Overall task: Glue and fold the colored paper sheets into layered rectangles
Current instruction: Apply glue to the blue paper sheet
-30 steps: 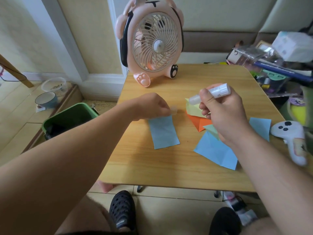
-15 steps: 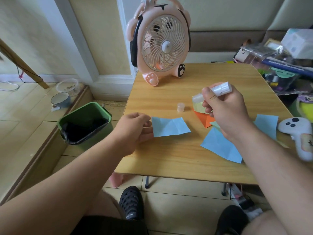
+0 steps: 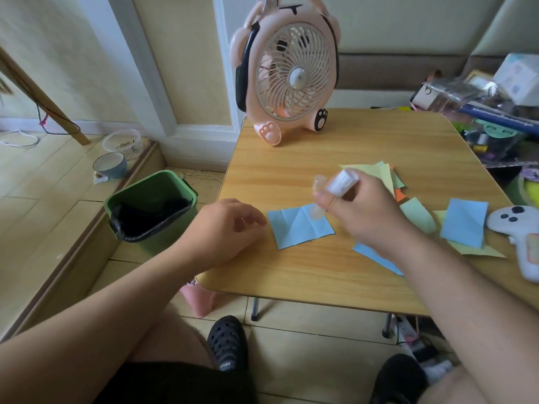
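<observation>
A creased blue paper sheet (image 3: 294, 228) lies unfolded on the wooden table (image 3: 291, 275). My right hand (image 3: 364, 211) grips a white glue stick (image 3: 341, 182), tilted so its clear tip touches the sheet's upper right part. My left hand (image 3: 230, 225) rests just left of the sheet with fingers loosely curled, holding nothing. A small clear cap (image 3: 318, 180) stands behind the glue stick. More sheets lie to the right: a yellow-green stack (image 3: 376, 172), an orange piece (image 3: 399, 195), a folded blue rectangle (image 3: 463, 225) and a blue sheet (image 3: 376, 258) partly under my right forearm.
A pink fan (image 3: 291, 74) stands at the table's far edge. A white controller (image 3: 522, 234) lies at the right edge beside a cluttered pile (image 3: 495, 112). A green bin (image 3: 151, 208) and a bowl (image 3: 110, 165) sit on the floor to the left.
My right hand lowered the glue stick leftward onto the blue sheet. My left hand let go of the sheet's left edge and now rests beside it.
</observation>
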